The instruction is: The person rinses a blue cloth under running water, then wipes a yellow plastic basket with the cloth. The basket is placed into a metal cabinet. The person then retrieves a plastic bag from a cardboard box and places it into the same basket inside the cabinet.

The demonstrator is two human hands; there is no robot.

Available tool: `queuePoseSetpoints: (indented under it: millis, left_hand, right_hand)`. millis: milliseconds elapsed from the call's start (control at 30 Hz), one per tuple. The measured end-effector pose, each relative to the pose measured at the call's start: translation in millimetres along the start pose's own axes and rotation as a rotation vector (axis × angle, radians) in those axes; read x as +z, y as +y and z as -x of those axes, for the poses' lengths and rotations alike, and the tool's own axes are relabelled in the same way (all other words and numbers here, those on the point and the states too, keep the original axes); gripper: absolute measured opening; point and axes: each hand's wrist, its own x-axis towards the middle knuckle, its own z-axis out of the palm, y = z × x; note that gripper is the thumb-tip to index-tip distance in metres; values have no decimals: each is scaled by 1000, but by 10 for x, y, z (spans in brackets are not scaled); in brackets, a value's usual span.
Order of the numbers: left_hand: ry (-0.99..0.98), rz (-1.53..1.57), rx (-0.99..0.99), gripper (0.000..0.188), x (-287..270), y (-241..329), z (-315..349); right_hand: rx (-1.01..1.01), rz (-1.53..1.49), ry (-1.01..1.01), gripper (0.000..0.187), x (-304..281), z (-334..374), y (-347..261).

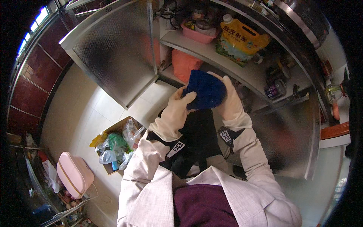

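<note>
The left hand is pinching a blue cloth in a closed grip; the right hand is gripping its other side, before the open cupboard.

Both hands fwd, close tog., gripping; L thumb ext'd, forearms angled in.

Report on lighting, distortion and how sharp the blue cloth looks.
Head view: the window at upper left is blown out; head view: pale glare lies on the floor beside the open cabinet door; head view: the tiled wall bows along its lower edge, corners black; head view: the blue cloth has a clear outline, but its fine texture is hard to read.
</note>
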Motion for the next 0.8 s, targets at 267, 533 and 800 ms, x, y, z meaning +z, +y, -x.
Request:
queuePoseSetpoints:
  millis: [267, 533, 800]
  left_hand:
    - [47, -124, 92, 54, -128, 3, -14]
    - [-204, 65, 13, 93, -42, 404, -12]
    - [-198, -23, 76, 76, 122, 379, 19]
  right_hand:
    - [-20, 449, 62, 56, -133, -254, 170]
    - [-302, 602, 178, 83, -39, -293, -116]
    - [-423, 419, 119, 60, 8, -373, 82]
